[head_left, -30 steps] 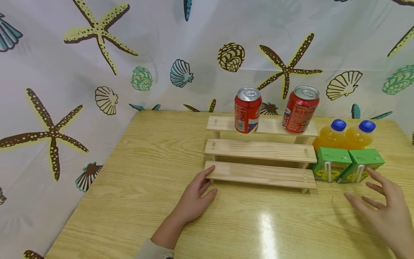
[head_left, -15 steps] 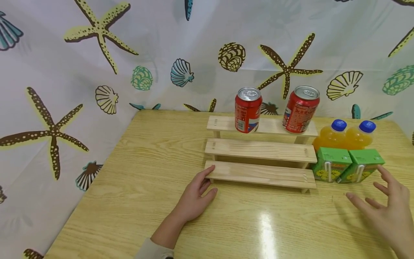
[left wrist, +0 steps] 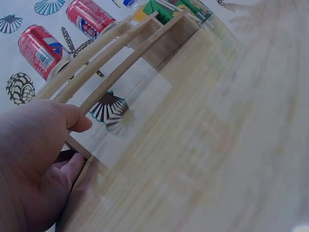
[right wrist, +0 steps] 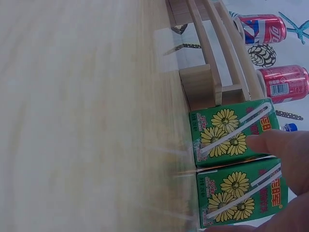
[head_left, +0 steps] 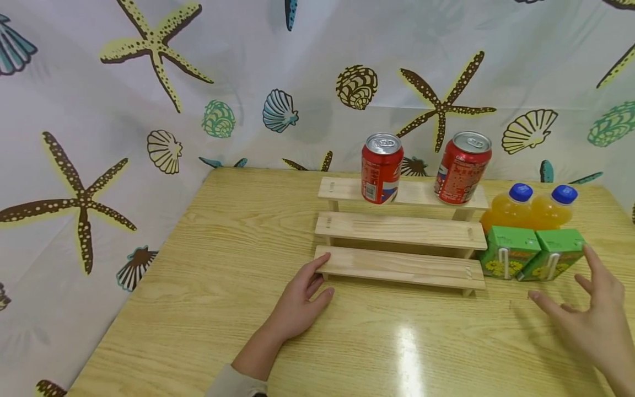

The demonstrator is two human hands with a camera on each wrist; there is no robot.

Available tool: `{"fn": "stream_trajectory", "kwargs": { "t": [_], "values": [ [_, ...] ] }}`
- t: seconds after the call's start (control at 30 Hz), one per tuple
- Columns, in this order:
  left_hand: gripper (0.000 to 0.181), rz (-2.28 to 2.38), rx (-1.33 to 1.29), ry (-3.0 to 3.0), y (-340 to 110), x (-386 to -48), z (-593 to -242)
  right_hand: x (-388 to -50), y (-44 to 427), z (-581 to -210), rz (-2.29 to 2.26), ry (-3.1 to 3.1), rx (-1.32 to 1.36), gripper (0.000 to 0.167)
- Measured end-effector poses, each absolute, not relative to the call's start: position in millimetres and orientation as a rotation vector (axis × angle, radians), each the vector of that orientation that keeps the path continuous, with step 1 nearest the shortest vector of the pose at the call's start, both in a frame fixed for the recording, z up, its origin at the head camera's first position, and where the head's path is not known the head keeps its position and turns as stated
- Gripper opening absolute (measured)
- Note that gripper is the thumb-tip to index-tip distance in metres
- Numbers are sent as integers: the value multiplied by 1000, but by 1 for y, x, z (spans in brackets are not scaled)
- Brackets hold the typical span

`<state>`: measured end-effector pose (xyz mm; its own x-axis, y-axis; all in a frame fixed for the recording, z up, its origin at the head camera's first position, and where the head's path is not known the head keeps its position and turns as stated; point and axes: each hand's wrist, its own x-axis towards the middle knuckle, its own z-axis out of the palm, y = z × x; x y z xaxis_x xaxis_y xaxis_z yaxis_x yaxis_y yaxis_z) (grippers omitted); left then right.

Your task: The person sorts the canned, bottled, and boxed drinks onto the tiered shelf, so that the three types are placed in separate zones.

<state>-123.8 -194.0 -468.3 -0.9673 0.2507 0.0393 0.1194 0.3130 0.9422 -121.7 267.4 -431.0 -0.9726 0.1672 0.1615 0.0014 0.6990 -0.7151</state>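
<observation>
My left hand (head_left: 300,309) holds the left end of a three-tier wooden step shelf (head_left: 397,267), with its index finger on the lowest board; the left wrist view shows this hand (left wrist: 34,159) at the board's end. Two red soda cans (head_left: 381,171) stand on the top tier. Near the right-hand green drink carton (head_left: 553,256), my right hand (head_left: 590,317) has its fingers spread, index fingertip at the carton's right edge; contact cannot be told. A second green carton (head_left: 508,253) stands beside it, against the shelf's right end. Both cartons (right wrist: 236,130) carry straws.
Two orange drink bottles (head_left: 511,204) with blue caps stand behind the cartons, partly hidden by them. The pale wooden table (head_left: 223,248) meets a curtain (head_left: 307,60) printed with shells and starfish at the back and left.
My right hand has shifted to the right, and its index fingertip has come from in front of the right carton to that carton's right edge. My left hand stays where it was.
</observation>
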Motion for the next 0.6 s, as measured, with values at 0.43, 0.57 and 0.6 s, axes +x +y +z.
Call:
{"fn": "stream_trajectory", "kwargs": {
  "t": [0.43,0.57,0.6],
  "values": [
    [66,1750,327,2447,-194,-123,-468,-132,272,-433,1066,-2674,-29,107],
    [66,1748,330,2447,-194,-123,-468,-136,272,-434,1065,-2641,5,106],
    [66,1750,330,2447,-194,-123,-468,-137,272,-434,1067,-2631,17,107]
  ]
}}
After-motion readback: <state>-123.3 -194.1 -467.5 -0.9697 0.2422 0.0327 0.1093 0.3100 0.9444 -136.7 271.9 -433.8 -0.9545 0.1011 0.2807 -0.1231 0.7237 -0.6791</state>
